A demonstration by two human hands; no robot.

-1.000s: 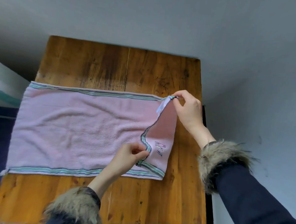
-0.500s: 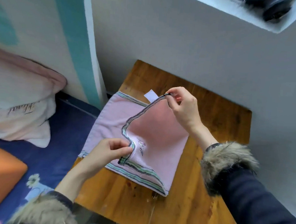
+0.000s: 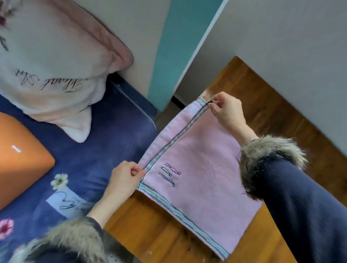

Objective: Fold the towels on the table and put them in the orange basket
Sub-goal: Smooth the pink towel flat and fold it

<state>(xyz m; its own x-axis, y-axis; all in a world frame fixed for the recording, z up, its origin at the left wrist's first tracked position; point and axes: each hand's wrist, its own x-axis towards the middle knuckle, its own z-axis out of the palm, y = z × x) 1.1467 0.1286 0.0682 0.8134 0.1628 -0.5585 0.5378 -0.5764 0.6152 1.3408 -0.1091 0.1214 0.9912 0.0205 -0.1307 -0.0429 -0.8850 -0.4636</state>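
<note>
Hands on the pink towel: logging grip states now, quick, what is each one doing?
Left hand: pinches the near corner of the pink towel.
Right hand: pinches the towel's far corner.

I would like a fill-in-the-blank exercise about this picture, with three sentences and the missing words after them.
1. The towel that both hands hold is mostly ____ in colour.
2. The left hand and the right hand each pinch a ____ of the folded towel.
3. The towel lies on a ____ table, while the orange basket stands on the blue bedding to the left.

Missing words: pink; corner; wooden
</note>
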